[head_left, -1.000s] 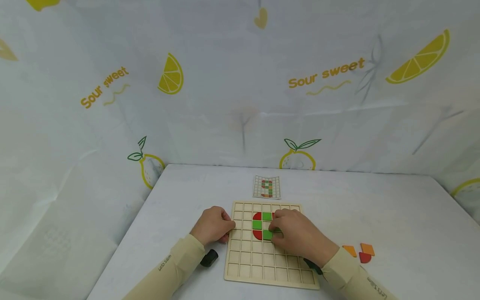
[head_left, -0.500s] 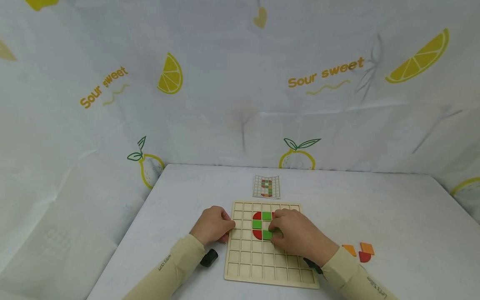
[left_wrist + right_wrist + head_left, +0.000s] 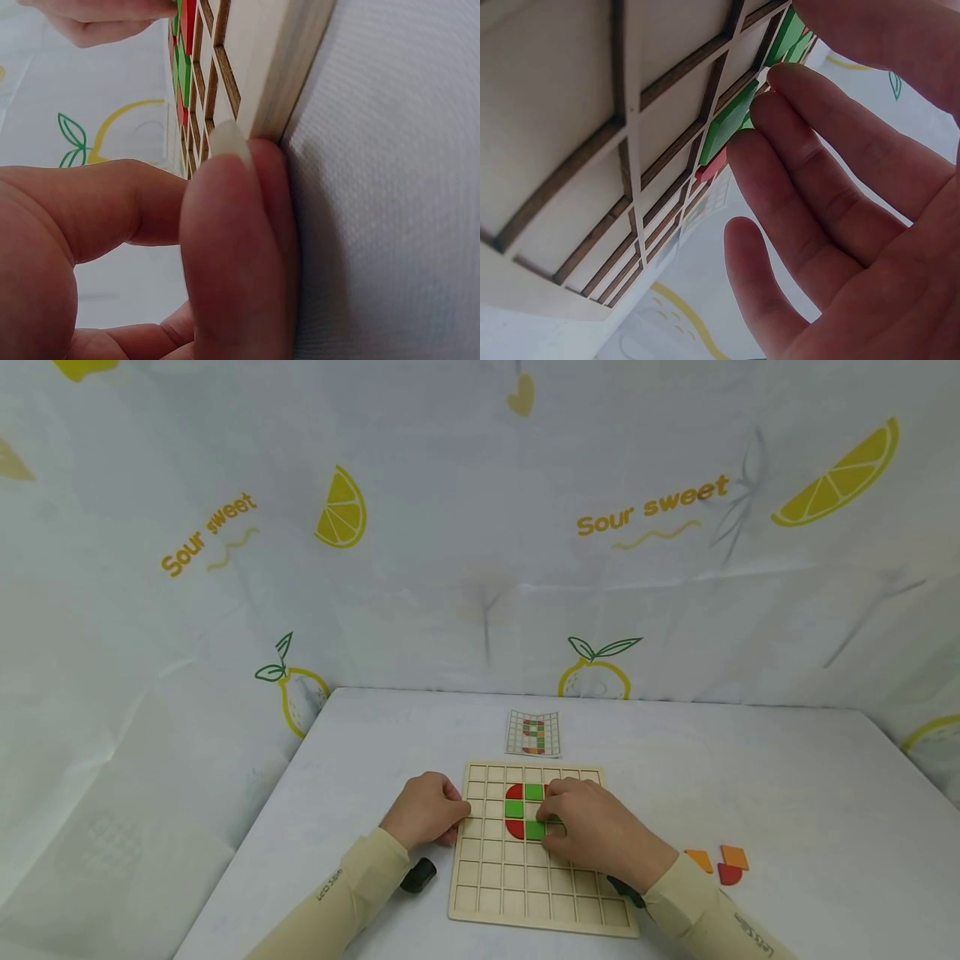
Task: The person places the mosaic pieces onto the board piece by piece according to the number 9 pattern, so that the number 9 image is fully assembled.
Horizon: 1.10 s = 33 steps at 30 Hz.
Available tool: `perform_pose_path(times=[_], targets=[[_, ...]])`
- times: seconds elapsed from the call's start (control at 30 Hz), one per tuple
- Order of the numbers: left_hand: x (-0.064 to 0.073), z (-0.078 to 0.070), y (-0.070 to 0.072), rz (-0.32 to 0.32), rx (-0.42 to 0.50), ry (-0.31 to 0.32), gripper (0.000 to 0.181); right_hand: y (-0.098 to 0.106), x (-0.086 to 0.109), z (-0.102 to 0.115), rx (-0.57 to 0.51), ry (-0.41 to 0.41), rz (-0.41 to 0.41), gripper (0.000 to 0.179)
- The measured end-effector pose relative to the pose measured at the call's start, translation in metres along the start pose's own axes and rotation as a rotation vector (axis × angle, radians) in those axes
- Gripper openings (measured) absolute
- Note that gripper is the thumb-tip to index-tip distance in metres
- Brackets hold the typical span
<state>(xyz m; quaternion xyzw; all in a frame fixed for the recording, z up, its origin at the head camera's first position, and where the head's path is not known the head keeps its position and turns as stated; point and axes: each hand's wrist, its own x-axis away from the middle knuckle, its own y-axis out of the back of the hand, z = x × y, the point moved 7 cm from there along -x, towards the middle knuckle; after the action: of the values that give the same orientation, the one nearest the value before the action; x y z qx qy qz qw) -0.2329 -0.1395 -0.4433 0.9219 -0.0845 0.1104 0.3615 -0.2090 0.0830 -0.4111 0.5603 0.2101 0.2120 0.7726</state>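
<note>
A square wooden grid board lies on the table with red and green tiles set in its upper cells. My left hand holds the board's left edge, with the thumb right at the rim in the left wrist view. My right hand is over the board's right half. Its fingertips are at the green tiles in the right wrist view, the fingers only slightly bent. A red quarter-round tile and a green square tile show beside that hand, which hides other tiles.
Behind the board lies a pattern card printed with a coloured grid figure. Right of the board are an orange tile, an orange square and a red quarter-round. A black object is beneath the left wrist.
</note>
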Motion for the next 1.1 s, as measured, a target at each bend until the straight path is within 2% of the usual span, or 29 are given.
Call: perform_pose_path(times=[0.6, 0.8, 0.97, 1.1], targets=[[-0.001, 0.001, 0.000, 0.000, 0.002, -0.007, 0.011, 0.001, 0.000, 0.000, -0.006, 0.004, 0.003, 0.015], [-0.002, 0.002, -0.001, 0.001, -0.007, -0.005, 0.012, 0.007, 0.004, -0.008, 0.004, -0.035, 0.015, 0.013], [-0.002, 0.002, -0.002, 0.004, -0.006, 0.005, 0.012, 0.020, 0.019, -0.028, -0.001, -0.129, 0.015, 0.015], [-0.001, 0.002, -0.003, 0.002, -0.012, 0.012, 0.012, 0.029, 0.042, -0.048, 0.009, -0.178, 0.009, 0.016]])
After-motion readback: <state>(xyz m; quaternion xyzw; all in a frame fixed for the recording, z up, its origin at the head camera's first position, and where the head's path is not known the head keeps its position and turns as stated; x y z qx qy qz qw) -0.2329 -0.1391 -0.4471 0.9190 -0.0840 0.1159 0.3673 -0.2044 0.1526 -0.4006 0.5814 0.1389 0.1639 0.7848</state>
